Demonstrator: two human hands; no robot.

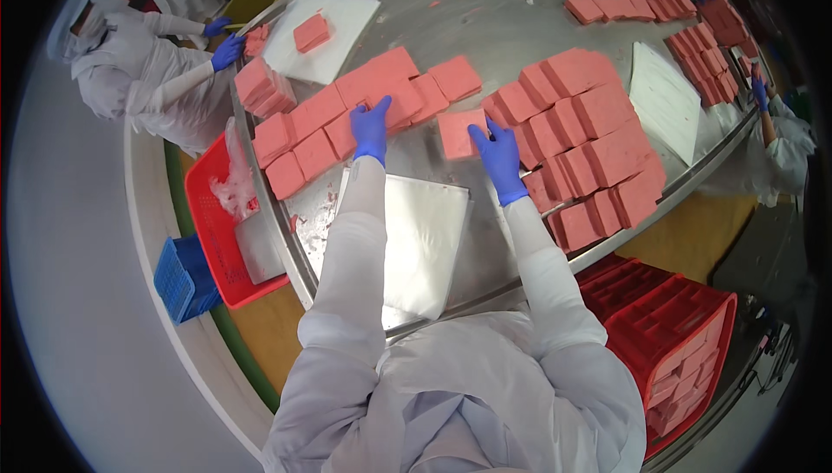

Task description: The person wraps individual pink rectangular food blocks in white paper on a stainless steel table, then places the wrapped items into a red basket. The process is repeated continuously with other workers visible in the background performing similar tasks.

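Observation:
My right hand (499, 158), in a blue glove, grips the right edge of a square pink meat-like slab (457, 136), thumb on top. My left hand (370, 130), gloved alike, reaches onto a double row of stacked pink slabs (316, 114). Its fingertips touch the stack; whether they pinch a slab is hidden. Just right of my right hand stands a large block of overlapping pink slabs (578, 138) in several rows. White liner sheets (426, 239) lie on the metal table (484, 239) between my forearms.
A co-worker (143, 70) stands at the left table edge; another person (777, 128) works at the right. More white sheets (318, 34) and slab stacks (702, 60) lie farther off. Red crates (224, 265) (676, 317) and a blue crate (185, 278) flank the table.

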